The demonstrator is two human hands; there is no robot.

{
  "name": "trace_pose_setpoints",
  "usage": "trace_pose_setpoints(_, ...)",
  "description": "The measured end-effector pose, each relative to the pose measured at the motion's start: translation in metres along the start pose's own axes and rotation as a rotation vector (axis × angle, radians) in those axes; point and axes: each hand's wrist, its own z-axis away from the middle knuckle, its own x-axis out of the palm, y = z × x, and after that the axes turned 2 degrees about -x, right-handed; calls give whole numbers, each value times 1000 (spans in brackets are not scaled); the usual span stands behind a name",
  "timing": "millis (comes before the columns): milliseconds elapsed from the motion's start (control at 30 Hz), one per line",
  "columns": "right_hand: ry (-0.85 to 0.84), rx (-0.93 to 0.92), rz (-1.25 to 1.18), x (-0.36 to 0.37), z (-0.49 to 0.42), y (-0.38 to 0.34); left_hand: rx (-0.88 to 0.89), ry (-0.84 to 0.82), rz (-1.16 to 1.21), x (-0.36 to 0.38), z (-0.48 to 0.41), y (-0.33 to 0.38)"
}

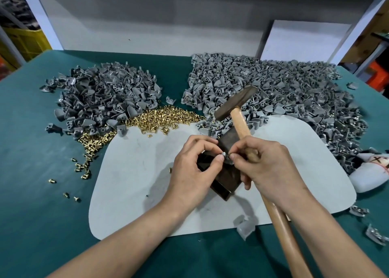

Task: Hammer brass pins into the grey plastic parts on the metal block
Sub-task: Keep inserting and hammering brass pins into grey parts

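Green table (42,172), pale mat (130,172). Left hand (195,166) pinches part (223,154) atop block (221,185). Right hand (267,164), fingers curled round hammer (240,124), pinches part too. Pin hidden behind fingertips: seat it straight, clear fingers before striking.

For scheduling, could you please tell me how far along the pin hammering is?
Likely done: right heap of grey plastic parts, some showing brass. In hand: left hand and right hand pinch one small grey part at the dark metal block; the right also grips the wooden-handled hammer. Remaining: left grey heap, brass pins.
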Motion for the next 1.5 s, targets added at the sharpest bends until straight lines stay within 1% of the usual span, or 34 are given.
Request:
trace_pose_setpoints(67, -5, 8, 3, -2, 0, 1, 6, 5, 2, 0, 0, 0)
trace_pose_setpoints(200, 6, -11, 99, -7, 4, 3, -9, -14, 16, 0, 0, -1)
trace_pose_setpoints(333, 29, -19, 104, -9, 5, 2, -3, -41, 19, -1, 0, -1)
trace_pose_setpoints(567, 50, -49, 65, -6, 5, 4, -30, -38, 31, 0, -2, -3)
trace_pose_setpoints(767, 41, -16, -17, -5, 5, 6, -58, -66, 60, -1, -1, -4)
trace_pose_setpoints(1067, 43, 32, -100, -5, 8, 2, -43, -78, 53, -1, -1, -4)
trace_pose_setpoints(1200, 50, 76, -97, -7, 8, 0, -33, -76, 51, 0, -1, -5)
trace_pose_setpoints(1500, 23, 88, -70, -9, 10, -2, -32, -82, 63, 0, 0, -5)
